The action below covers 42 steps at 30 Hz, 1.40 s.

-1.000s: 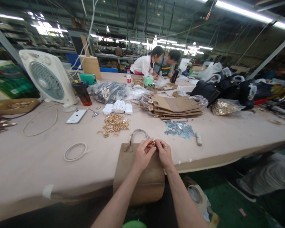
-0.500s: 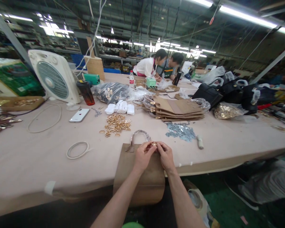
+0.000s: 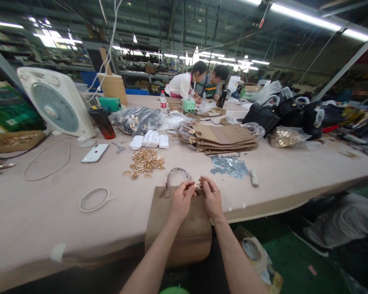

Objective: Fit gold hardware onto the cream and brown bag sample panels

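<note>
Left hand (image 3: 180, 200) and right hand (image 3: 211, 198) pinching gold buckle (image 3: 197, 185) between fingertips, above tan bag (image 3: 178, 228) (handle wrapped).

The pale bench (image 3: 33, 220) is carrying a tan bag (image 3: 178, 232), which is lying right under the left grip (image 3: 181, 201) and the right grip (image 3: 211, 198) and drooping over the near edge. Just beyond the left grip a heap of gold buckles (image 3: 145, 161) is lying. Beyond the right grip grey metal bits (image 3: 230, 165), perhaps small plates, are lying scattered. Well left of the grips a white loop (image 3: 93, 200) and a phone (image 3: 95, 153) are resting. Far beyond the grips a stack of tan bags (image 3: 223, 139) is sitting.
</note>
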{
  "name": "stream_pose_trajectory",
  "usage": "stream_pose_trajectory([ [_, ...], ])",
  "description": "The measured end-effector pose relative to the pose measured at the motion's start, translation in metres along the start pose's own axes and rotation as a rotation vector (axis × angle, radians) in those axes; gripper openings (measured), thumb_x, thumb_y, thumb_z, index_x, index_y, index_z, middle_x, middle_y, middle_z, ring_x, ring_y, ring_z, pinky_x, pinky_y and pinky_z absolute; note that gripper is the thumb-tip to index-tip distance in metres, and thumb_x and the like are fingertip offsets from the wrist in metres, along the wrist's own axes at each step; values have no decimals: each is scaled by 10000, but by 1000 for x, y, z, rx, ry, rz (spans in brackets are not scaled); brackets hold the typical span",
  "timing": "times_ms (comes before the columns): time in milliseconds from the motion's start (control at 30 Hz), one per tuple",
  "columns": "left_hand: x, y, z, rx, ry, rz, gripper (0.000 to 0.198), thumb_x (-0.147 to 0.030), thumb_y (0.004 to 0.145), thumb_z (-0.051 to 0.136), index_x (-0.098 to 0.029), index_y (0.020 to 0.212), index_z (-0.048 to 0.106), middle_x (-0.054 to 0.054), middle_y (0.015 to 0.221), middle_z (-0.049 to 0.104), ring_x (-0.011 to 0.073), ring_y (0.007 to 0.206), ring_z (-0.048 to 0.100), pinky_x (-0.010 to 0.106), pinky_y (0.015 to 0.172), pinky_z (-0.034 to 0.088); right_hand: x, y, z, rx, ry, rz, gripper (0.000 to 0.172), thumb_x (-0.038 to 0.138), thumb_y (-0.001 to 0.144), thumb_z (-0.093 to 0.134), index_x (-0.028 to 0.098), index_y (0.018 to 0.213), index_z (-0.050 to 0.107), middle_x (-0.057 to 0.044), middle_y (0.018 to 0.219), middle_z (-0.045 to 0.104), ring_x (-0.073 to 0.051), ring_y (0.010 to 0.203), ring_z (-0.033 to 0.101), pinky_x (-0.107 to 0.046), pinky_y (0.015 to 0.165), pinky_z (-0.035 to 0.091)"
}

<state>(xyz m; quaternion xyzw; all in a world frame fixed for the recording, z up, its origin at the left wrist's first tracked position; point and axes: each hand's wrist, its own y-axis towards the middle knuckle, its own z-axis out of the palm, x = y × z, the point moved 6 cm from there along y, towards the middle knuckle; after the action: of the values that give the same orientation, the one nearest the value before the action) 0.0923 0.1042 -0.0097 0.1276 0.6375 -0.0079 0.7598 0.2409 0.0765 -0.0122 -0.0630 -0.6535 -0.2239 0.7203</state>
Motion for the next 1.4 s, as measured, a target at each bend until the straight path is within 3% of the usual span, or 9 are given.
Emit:
stream_pose_trajectory([
  [67,0,-1,-2,-36,21,12,351,-449,950,660,-146,1128,669,85,1007,742,135,763,696,262,747,596,5,-3,0,-23,-19,-70,290,461,897,724,232,1074,736,-67,1075,713,-218,946,658,-343,867,541],
  [233,-4,-2,-5,-52,57,74,319,-429,948,667,-167,1129,669,91,1047,742,177,869,726,301,796,620,15,-9,10,43,-91,-163,165,384,893,744,229,948,756,-54,955,709,-216,907,655,-331,822,537],
  [467,-18,-7,-4,-41,244,207,241,-378,978,638,-212,1136,712,72,1124,748,206,1021,713,343,934,586,15,-8,9,57,-130,-180,166,386,904,734,236,969,756,-51,971,703,-215,913,649,-330,811,529],
  [633,-27,-12,-3,-69,361,289,237,-366,1000,604,-233,1142,739,66,1126,764,214,1038,715,359,951,574,13,-7,6,53,-155,-198,160,391,902,730,231,909,738,-39,918,679,-210,877,631,-325,795,515],
  [967,0,-2,-7,-54,191,32,338,-461,952,648,-175,1112,732,67,962,796,189,762,752,312,755,633,25,-10,11,95,-203,-265,108,349,921,704,246,885,706,-37,907,638,-211,873,616,-333,802,507],
  [1167,-7,-3,-8,-83,178,56,358,-470,948,653,-174,1131,734,70,986,793,193,793,752,312,776,640,17,-4,8,82,-103,-151,195,408,937,678,247,994,771,-58,1009,700,-223,949,649,-354,869,521],
  [1400,-13,-6,-4,-31,250,138,313,-444,979,616,-201,1136,737,68,1034,781,193,831,738,330,800,631,12,-1,10,154,-132,-125,224,429,961,646,240,942,765,-43,959,709,-219,918,649,-331,848,509],
])
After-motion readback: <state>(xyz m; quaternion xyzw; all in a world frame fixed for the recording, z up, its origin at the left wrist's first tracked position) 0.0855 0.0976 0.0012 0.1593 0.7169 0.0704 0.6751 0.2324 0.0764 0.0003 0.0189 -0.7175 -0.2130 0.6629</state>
